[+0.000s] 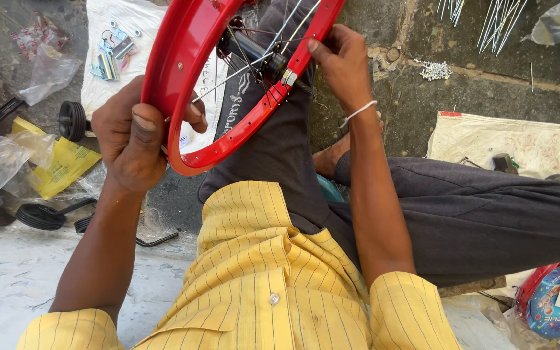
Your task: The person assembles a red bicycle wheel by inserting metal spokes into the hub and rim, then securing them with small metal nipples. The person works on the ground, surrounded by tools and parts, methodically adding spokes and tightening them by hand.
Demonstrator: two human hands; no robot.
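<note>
Yellow pinstriped short-sleeved shirt (273,279), dark grey trousers (474,214) — white wrist thread (358,113)

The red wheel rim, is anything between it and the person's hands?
Nothing visible. The left hand grips the round red metal wheel rim directly, fingers wrapped round its edge. The right hand touches its other side, by the thin silver spokes.

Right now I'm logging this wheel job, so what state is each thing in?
Red wheel rim: tilted on edge, held at both sides.
Left hand: clasped on the rim's near-left edge.
Right hand: fingers pinching at the rim's inner side.
Spokes: only a few fitted from hub to rim.
Loose spokes: lying on the ground, unused.
Small black wheels: lying loose on the ground.
</note>
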